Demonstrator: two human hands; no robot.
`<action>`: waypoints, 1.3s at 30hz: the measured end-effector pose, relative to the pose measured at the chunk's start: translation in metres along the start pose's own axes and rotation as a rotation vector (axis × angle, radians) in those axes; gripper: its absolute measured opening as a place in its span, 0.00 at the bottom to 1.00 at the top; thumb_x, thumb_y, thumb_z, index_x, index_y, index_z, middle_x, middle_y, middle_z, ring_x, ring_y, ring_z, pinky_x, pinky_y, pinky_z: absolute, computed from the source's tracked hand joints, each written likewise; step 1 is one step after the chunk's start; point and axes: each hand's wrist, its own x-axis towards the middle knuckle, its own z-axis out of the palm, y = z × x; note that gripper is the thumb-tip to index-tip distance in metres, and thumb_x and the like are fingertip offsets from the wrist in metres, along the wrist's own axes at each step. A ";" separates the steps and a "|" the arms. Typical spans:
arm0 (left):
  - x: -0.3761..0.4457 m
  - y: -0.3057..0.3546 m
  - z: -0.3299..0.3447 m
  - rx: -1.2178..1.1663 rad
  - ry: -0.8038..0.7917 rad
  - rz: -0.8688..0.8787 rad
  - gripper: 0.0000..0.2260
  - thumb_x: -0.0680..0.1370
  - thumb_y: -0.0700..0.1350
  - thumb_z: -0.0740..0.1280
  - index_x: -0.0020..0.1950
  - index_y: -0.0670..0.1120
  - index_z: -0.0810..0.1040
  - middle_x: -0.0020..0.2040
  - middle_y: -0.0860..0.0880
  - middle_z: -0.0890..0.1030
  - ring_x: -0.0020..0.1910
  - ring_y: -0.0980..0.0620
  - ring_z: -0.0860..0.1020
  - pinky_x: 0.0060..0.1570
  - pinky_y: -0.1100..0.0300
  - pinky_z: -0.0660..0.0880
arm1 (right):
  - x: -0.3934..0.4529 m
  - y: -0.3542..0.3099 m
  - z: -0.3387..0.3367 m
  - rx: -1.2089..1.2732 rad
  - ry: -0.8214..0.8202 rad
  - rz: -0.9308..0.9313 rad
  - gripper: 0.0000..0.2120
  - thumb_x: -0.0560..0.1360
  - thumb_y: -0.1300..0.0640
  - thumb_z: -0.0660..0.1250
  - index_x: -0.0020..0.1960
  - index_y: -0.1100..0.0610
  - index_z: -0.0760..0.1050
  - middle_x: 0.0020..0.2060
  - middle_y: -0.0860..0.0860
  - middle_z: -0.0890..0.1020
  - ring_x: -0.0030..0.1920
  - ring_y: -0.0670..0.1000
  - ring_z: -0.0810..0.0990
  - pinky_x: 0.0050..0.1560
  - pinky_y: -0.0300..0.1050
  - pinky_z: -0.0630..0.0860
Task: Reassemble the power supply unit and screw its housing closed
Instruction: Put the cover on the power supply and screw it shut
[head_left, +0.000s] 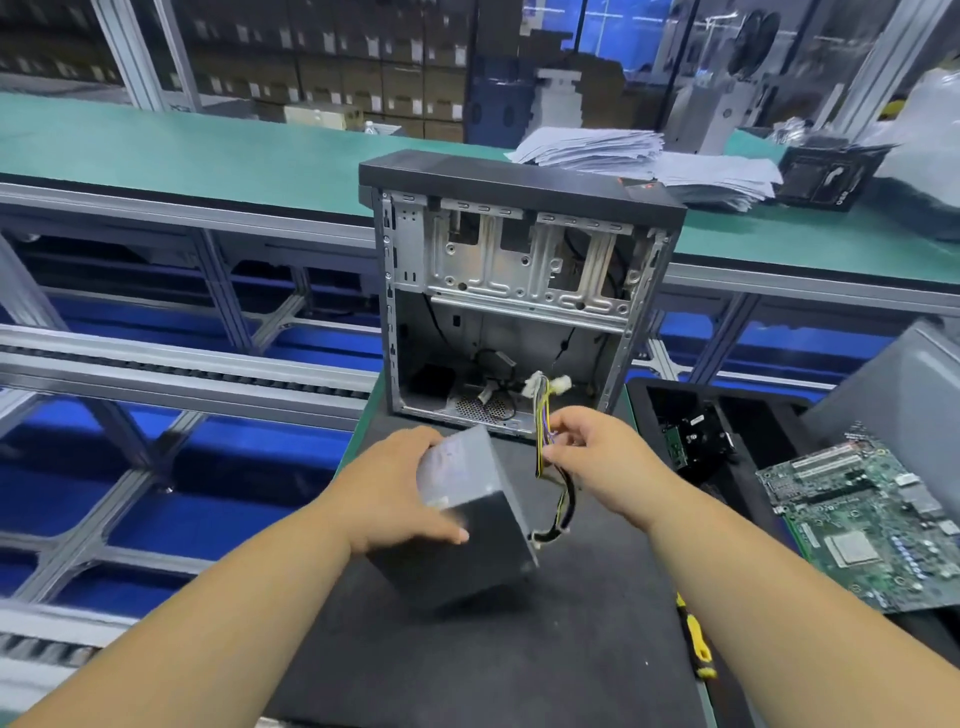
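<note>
Both forearms reach in from the bottom edge toward the dark mat that covers the near tabletop (519, 665). Just beyond them the left hand (400, 493) grips the grey power supply unit (467, 525), fingers wrapped over its far top edge and thumb across the near face, holding it tilted with one lower corner close to or touching the mat; the blur makes that contact hard to judge. The right hand (597, 457) pinches the unit's cable bundle (543, 441), yellow and black wires running from the box's right side up to white connectors (550, 387) that hang in front of the open computer case (519, 291). That case stands upright just behind the unit, its side panel off and its lower bay bare apart from a few loose black wires. By my reading the job is at an early stage: the unit is out in the open, no screws show on it or beside it, and nothing is being fastened. A yellow-handled screwdriver (693, 642) lies untouched on the mat at the right, near a green motherboard (872, 525) resting on a black tray (675, 400).
</note>
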 end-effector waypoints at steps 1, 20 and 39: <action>0.000 0.005 0.001 0.112 -0.004 0.048 0.38 0.52 0.69 0.75 0.58 0.62 0.67 0.53 0.63 0.72 0.52 0.59 0.73 0.52 0.59 0.73 | 0.001 0.003 0.003 -0.030 -0.020 0.027 0.06 0.76 0.60 0.68 0.50 0.50 0.77 0.36 0.45 0.77 0.38 0.49 0.74 0.43 0.47 0.74; 0.004 -0.009 0.030 -0.416 0.151 -0.327 0.12 0.79 0.53 0.66 0.61 0.54 0.76 0.61 0.52 0.77 0.57 0.52 0.76 0.49 0.61 0.73 | 0.013 0.009 0.063 0.129 -0.046 0.331 0.12 0.78 0.45 0.66 0.44 0.50 0.67 0.53 0.54 0.77 0.50 0.52 0.77 0.32 0.41 0.68; 0.003 -0.013 0.031 -1.112 0.175 -0.545 0.07 0.79 0.36 0.67 0.56 0.45 0.79 0.51 0.43 0.85 0.50 0.44 0.84 0.50 0.51 0.80 | 0.024 0.009 0.067 0.533 -0.112 0.412 0.09 0.78 0.61 0.69 0.57 0.58 0.74 0.50 0.54 0.84 0.45 0.50 0.83 0.38 0.40 0.76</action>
